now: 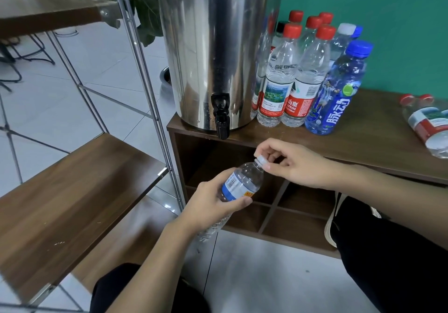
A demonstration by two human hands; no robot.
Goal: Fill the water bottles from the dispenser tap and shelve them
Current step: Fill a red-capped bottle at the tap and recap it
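A clear water bottle (244,181) with a blue-and-white label is tilted in front of the cabinet, below the tap. My left hand (213,203) grips its body. My right hand (288,162) pinches the white cap (262,160) at its neck. The steel dispenser (213,45) stands on the brown cabinet top (378,133), its black tap (221,118) hanging over the front edge, above and left of the bottle's cap. Several capped bottles (298,74), red and blue topped, stand right of the dispenser.
Two red-capped bottles (429,123) lie on their sides at the cabinet's right end. A metal-framed rack with wooden shelves (72,191) stands at left. Open cubbies (298,206) sit under the cabinet top. My dark-trousered knees are at the bottom.
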